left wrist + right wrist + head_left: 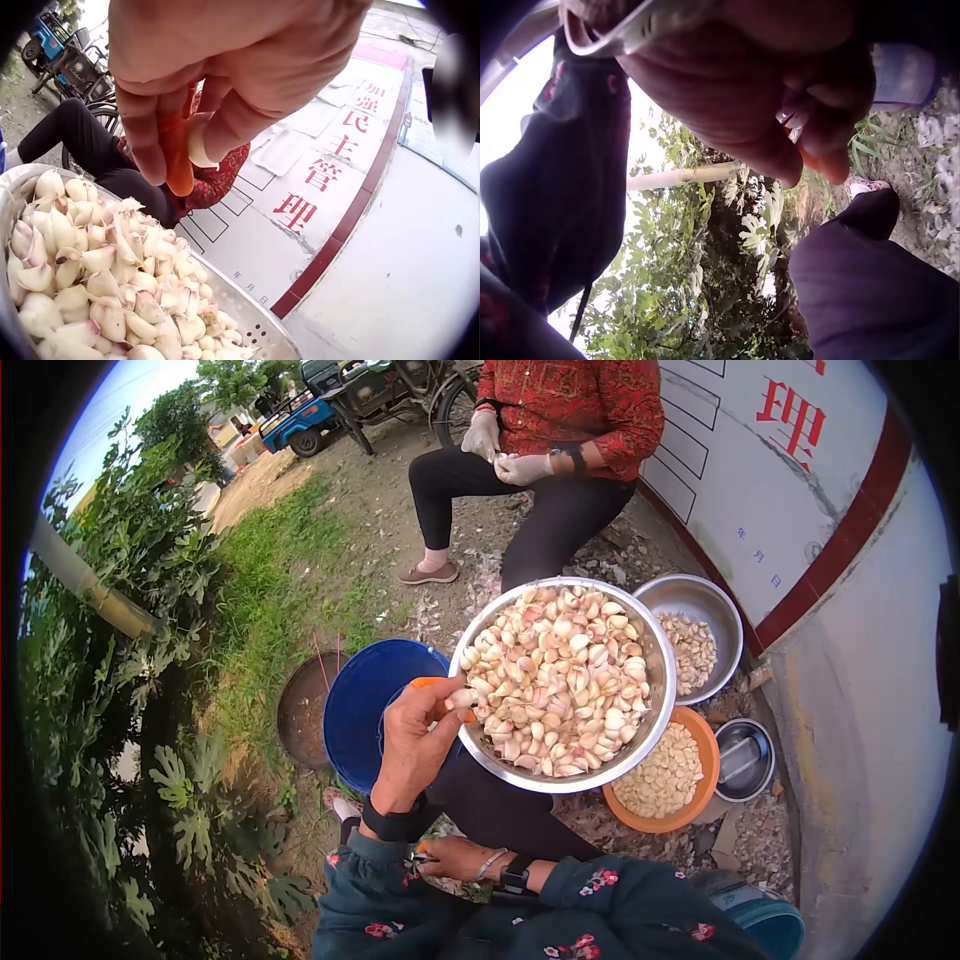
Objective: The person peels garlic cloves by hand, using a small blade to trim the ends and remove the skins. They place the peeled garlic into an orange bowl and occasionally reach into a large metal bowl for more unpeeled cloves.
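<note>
Over the left rim of a metal bowl (655, 735) heaped with garlic cloves (560, 670), my left hand (412, 745) pinches a clove (463, 700). The left wrist view shows that clove (201, 142) between the thumb and an orange-covered finger of the left hand (225, 67), above the piled cloves (105, 277). Lower down, near my lap, the right hand (458, 857) is curled round a small shiny thing, mostly hidden. Orange also shows at a fingertip of the right hand (780, 97) in the right wrist view.
A blue bucket (365, 710) stands left of the bowl. To the right are a metal basin (725, 615), an orange bowl (708, 755) of peeled cloves and a small metal bowl (745, 760). A gloved person (570, 420) sits opposite, beside a white wall (760, 480).
</note>
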A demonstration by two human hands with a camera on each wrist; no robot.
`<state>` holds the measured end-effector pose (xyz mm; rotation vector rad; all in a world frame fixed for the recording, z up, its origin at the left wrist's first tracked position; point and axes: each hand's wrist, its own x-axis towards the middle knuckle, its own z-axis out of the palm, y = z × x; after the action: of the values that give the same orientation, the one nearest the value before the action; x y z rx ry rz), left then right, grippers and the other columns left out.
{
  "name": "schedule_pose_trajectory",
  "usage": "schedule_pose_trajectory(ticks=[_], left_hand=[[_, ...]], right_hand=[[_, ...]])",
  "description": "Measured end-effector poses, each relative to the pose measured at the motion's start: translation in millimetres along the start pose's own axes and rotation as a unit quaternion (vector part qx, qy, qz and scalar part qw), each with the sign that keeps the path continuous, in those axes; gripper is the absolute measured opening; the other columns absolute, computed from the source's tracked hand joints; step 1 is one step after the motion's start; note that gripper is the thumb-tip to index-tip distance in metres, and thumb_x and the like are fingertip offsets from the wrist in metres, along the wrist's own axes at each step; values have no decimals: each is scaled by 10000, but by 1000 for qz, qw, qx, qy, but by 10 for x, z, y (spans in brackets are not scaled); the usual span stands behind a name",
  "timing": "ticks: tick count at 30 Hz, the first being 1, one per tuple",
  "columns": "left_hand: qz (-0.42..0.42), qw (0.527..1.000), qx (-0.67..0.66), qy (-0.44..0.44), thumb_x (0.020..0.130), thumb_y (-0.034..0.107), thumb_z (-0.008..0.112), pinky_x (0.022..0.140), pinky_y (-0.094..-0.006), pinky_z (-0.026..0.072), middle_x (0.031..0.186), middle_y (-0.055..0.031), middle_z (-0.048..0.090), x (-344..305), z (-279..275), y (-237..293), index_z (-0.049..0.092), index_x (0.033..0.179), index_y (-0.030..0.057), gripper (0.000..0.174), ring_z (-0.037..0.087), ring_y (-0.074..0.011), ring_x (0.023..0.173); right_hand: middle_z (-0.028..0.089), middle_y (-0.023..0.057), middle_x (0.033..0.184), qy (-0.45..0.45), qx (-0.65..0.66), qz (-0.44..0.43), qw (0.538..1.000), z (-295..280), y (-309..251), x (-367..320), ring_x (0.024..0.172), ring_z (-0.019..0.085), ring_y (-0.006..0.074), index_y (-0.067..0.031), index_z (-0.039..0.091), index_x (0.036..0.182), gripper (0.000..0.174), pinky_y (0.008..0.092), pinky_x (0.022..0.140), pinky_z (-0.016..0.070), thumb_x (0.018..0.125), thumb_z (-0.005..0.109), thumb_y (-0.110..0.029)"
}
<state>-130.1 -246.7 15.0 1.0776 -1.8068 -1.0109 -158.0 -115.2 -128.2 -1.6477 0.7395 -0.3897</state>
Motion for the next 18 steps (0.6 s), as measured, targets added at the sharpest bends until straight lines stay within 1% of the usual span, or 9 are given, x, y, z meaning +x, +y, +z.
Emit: schedule_pose_trajectory(ticks=[1, 2, 3, 5, 6, 9, 13, 17, 18], left_hand=[[-4, 1000, -23, 20, 798, -108, 630, 747, -239, 521, 1006, -46, 602, -157, -77, 107, 587, 1173, -16, 388, 616, -105, 873], [-32, 996, -66, 45, 792, -103, 637, 763, -250, 528, 1006, -58, 621, -316, -153, 198, 556, 1186, -10, 413, 620, -109, 879], [-36, 996, -60, 63, 790, -98, 643, 761, -246, 524, 1004, -60, 625, -475, -248, 259, 555, 1171, -10, 400, 619, -108, 876], [-44, 993, -52, 102, 786, -90, 654, 758, -239, 517, 1001, -65, 632, -793, -428, 351, 552, 1139, -11, 376, 617, -106, 869], [-48, 991, -23, 119, 764, -88, 672, 741, -226, 499, 993, -72, 626, -946, -516, 389, 575, 1037, -18, 298, 609, -102, 846], [-5, 983, 85, 163, 741, -101, 676, 726, -218, 480, 985, -73, 621, -1377, -683, 488, 595, 1003, -20, 286, 596, -97, 817], [5, 966, 164, 198, 708, -45, 701, 628, -262, 491, 868, -85, 631, -1821, -792, 582, 616, 907, 16, 226, 615, -154, 682], [-8, 959, 223, 175, 735, -37, 673, 612, -300, 498, 840, -93, 628, -2140, -870, 645, 591, 866, 32, 170, 627, -212, 683], [19, 955, 237, 177, 752, -31, 661, 605, -320, 496, 833, -101, 623, -2190, -882, 622, 578, 857, 34, 149, 626, -255, 691]], right_hand=[[617, 184, 710, 20, 27, 0, 999, 3, -26, -21, 711, 634, 333, 11, 576, 885, 365, 420, 625, 473, 895, 531, -352], [606, 109, 703, -56, 142, 68, 986, -28, -54, -7, 635, 611, 211, 1, 554, 913, 423, 353, 564, 464, 929, 492, -416], [595, 56, 710, -64, 195, 54, 977, -21, -13, -27, 588, 566, 122, -6, 549, 976, 420, 297, 536, 450, 952, 458, -416], [608, 48, 718, -49, 241, 84, 966, -195, -272, -223, 572, 568, 121, 6, 551, 1014, 383, 278, 535, 455, 967, 453, -361], [611, 53, 716, -12, 232, 68, 970, -189, -289, -255, 575, 570, 120, 18, 548, 1040, 363, 275, 538, 460, 967, 464, -328], [641, 79, 755, 83, 198, 53, 975, -291, -600, -448, 583, 601, 116, 63, 539, 1089, 319, 267, 551, 489, 955, 513, -225], [640, 33, 800, 173, 163, -20, 971, -315, -1023, -667, 595, 570, 63, 31, 552, 1150, 290, 213, 544, 477, 950, 556, -180], [618, 24, 694, 186, -28, -97, 977, -280, -1235, -713, 553, 551, 57, 19, 596, 1134, 292, 218, 520, 455, 931, 597, -191], [590, 41, 625, 195, -62, -118, 972, -250, -1260, -703, 517, 550, 93, 12, 623, 1103, 291, 250, 502, 439, 908, 627, -204]])
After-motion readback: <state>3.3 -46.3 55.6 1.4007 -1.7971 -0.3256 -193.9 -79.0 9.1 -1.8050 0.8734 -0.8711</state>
